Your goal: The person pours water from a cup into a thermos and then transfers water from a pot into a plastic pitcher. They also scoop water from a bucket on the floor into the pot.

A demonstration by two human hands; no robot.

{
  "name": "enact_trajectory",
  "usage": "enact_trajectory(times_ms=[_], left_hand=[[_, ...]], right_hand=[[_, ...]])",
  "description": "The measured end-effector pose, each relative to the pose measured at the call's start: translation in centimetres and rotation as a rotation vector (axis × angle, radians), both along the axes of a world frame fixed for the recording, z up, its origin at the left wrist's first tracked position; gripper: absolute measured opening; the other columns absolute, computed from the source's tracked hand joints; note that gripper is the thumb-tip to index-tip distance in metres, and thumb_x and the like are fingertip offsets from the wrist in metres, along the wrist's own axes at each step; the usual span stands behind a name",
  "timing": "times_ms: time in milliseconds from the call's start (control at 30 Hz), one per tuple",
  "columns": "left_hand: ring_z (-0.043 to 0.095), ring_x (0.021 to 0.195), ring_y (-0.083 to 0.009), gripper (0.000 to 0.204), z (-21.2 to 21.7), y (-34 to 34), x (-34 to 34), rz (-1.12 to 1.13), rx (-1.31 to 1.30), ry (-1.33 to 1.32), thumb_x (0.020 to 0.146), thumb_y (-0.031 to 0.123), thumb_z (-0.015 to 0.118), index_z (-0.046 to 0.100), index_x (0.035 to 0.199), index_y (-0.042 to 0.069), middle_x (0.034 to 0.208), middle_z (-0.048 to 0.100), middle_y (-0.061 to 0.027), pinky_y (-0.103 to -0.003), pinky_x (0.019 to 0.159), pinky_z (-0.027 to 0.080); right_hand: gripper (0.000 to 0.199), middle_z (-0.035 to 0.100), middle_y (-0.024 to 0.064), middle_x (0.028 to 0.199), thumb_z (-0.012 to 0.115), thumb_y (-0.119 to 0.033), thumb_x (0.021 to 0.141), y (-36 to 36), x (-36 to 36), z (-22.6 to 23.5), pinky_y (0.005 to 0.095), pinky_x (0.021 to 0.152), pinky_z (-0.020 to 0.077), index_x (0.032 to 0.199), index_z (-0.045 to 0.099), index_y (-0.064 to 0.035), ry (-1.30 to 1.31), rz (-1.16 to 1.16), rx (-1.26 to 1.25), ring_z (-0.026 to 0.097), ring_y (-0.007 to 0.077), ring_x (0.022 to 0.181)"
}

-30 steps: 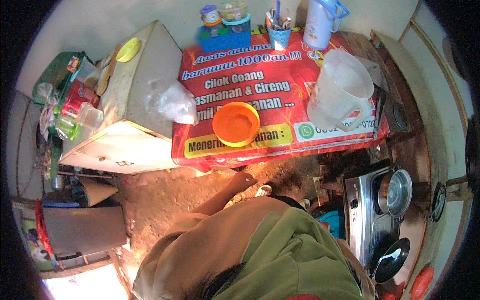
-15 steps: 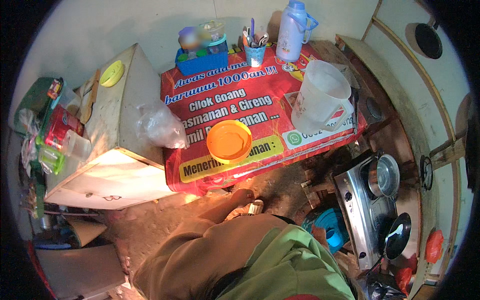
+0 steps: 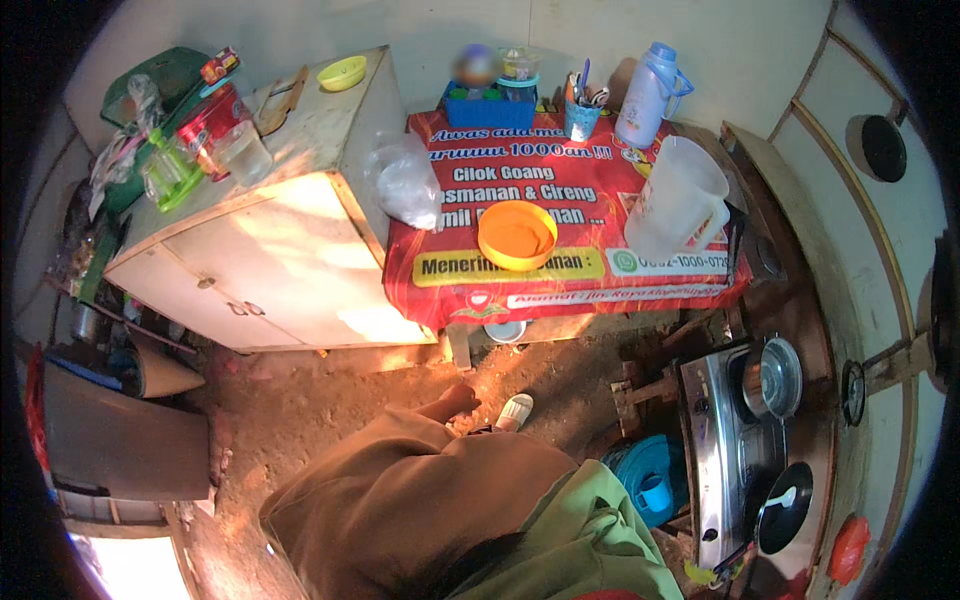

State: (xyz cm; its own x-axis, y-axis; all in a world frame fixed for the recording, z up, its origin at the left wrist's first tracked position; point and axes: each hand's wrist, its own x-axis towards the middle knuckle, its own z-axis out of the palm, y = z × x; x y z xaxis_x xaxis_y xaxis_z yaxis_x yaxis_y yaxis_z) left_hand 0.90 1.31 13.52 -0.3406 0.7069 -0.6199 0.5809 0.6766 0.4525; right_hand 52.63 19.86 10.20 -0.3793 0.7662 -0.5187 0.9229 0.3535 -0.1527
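A bare forearm reaches out past my brown clothing at the lower middle, ending in what looks like my left hand [image 3: 458, 399]. It hangs over the floor in front of the table, and its fingers are too small and dim to read. Beside it shows a foot in a pale sandal [image 3: 516, 411]. My right hand is out of sight. Ahead, on a table with a red printed cover [image 3: 450, 295], sit an orange bowl [image 3: 517, 236], a cloudy plastic pitcher [image 3: 672, 200] and a clear plastic bag [image 3: 405, 188]. Neither hand touches them.
A white cabinet [image 3: 290, 270] stands left of the table, a yellow bowl [image 3: 342, 73] on top. At the table's back are a blue basket [image 3: 488, 112], a cutlery cup [image 3: 581, 122] and a thermos [image 3: 648, 100]. A gas stove [image 3: 715, 450] with pans is at right.
My view has shifted, so the table and cabinet appear farther right and higher. A pale bowl under the table and the sandal show more fully. The objects on the table keep their places.
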Motion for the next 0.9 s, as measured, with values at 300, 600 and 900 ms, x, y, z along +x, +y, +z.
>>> enact_trajectory(times_ms=[300,600,900], left_hand=[[0.061,0.065,-0.0230,0.024,-5.1,-14.3,6.3,0.041,-0.040,-0.173,0.066,0.028,0.063,0.066,0.075,0.007,0.067,0.063,-0.0101,-0.035,0.062,0.048],[0.060,0.066,-0.0212,0.025,-3.0,-17.4,-0.4,0.067,-0.050,-0.160,0.069,0.028,0.062,0.066,0.077,0.006,0.069,0.063,-0.0098,-0.034,0.062,0.048],[0.059,0.067,-0.0193,0.026,-2.5,-3.4,-7.8,-0.312,-0.086,-0.248,0.071,0.029,0.060,0.065,0.079,0.005,0.070,0.062,-0.0095,-0.033,0.063,0.047]], right_hand=[[0.031,0.055,0.0089,0.095,0.049,-0.028,0.083,-6.2,3.0,2.8,0.0353,0.072,0.0432,0.108,0.049,-0.0094,0.114,-0.085,0.010,0.054,0.0211,0.080],[0.038,0.052,0.0077,0.104,0.051,-0.026,0.082,-15.7,1.9,1.6,0.0336,0.078,0.0420,0.115,0.045,-0.0090,0.150,-0.291,-0.019,0.052,0.0210,0.089],[0.043,0.055,0.0091,0.107,0.056,-0.028,0.078,-26.5,-11.4,10.3,0.0331,0.076,0.0449,0.116,0.048,-0.0092,1.763,-0.878,-0.192,0.055,0.0229,0.089]])
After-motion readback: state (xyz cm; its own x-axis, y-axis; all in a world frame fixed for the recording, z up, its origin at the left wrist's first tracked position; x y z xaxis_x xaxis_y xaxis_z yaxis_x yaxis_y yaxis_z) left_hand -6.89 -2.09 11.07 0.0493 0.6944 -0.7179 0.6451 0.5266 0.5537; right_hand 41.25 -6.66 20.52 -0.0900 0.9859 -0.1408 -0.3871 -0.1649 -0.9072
